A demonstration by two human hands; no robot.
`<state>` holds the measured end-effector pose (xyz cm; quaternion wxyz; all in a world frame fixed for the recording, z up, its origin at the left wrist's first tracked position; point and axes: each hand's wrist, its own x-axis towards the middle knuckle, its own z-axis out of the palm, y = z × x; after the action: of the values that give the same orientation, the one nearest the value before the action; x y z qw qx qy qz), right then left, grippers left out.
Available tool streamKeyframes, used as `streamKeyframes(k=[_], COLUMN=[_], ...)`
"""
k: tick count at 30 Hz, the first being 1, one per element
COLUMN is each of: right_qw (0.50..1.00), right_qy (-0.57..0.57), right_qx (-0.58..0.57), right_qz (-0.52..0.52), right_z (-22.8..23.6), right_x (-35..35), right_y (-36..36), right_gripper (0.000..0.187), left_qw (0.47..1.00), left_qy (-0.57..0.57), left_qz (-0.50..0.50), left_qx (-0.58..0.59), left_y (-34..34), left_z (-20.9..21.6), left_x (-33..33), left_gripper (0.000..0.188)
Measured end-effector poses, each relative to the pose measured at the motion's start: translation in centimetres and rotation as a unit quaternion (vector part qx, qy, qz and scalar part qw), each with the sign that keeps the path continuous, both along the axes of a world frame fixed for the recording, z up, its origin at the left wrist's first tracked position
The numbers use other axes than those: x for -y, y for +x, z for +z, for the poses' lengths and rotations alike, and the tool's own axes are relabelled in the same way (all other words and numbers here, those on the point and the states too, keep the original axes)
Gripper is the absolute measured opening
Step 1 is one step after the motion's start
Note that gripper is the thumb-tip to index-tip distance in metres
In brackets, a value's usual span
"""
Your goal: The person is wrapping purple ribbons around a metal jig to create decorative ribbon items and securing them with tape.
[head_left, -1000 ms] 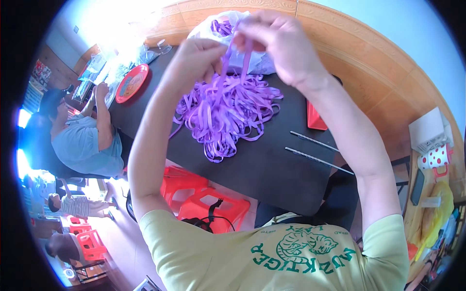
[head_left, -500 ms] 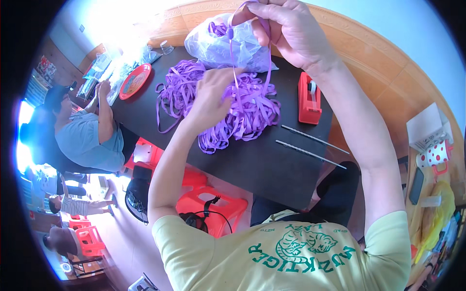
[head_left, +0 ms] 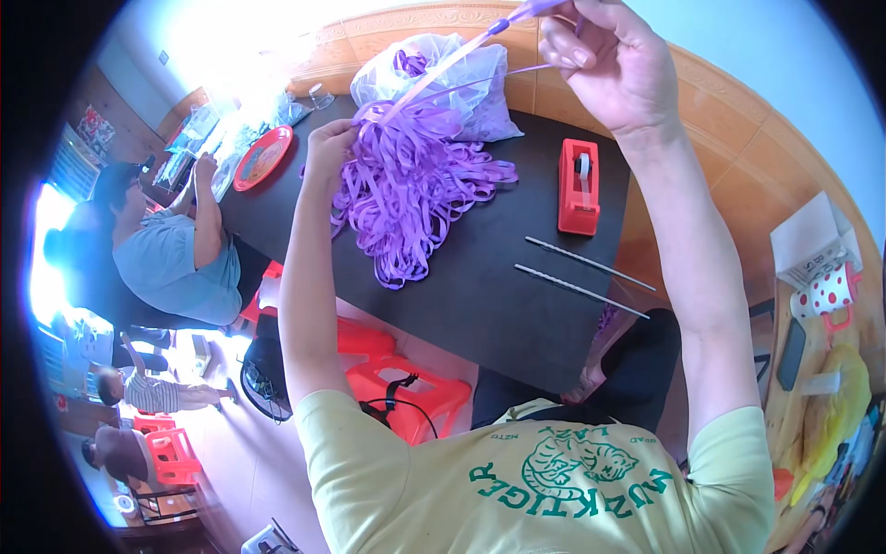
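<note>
Home or small workshop, unclear which; black table (head_left: 471, 319), red stools (head_left: 445, 399), tape dispenser (head_left: 579, 220), spotted mug (head_left: 821, 294).

I watch through the left of two wide fisheye lenses on the wearer's head, facing down and forward: the pale yellow-green fabric shirt with green print (head_left: 591, 494) close below, the black flat tabletop (head_left: 471, 319) near ahead, the tan tiled wall (head_left: 738, 194) curving beyond.
</note>
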<state>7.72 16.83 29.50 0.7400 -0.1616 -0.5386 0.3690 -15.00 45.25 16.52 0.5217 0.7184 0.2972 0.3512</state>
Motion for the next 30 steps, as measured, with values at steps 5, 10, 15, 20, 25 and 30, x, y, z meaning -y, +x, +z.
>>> streamKeyframes(k=[5,10,15,20,25,30], right_qw=[0.959,0.722,0.668,0.620,0.603,0.557], right_qy=[-0.083,-0.122,-0.156,-0.239,-0.286,-0.320], right_qx=[0.218,0.661,0.718,0.746,0.745,0.767], right_qz=[-0.159,-0.162,-0.120,-0.047,-0.021,-0.006], right_z=[-2.8,-10.1,-12.8,-14.3,-14.6,-13.3], right_x=[0.3,-3.1,-2.6,-3.1,-1.5,0.8], right_y=[-0.4,-2.4,-2.4,-1.8,0.2,-0.7], right_gripper=[0.014,0.011,0.015,0.018,0.022,0.020], left_qw=[0.970,0.982,0.946,0.908,0.868,0.861], left_qy=[-0.165,-0.069,-0.103,-0.116,-0.116,-0.096], left_qz=[0.066,-0.028,-0.044,-0.101,-0.110,-0.076], left_qx=[0.167,0.174,0.304,0.390,0.471,0.494], left_y=[1.1,1.5,4.9,1.8,3.3,2.7], left_z=[0.6,4.0,11.2,16.3,21.5,25.5], left_x=[1.6,1.3,3.7,-5.0,-2.6,-2.3], left_gripper=[0.015,0.021,0.013,0.018,0.019,0.016])
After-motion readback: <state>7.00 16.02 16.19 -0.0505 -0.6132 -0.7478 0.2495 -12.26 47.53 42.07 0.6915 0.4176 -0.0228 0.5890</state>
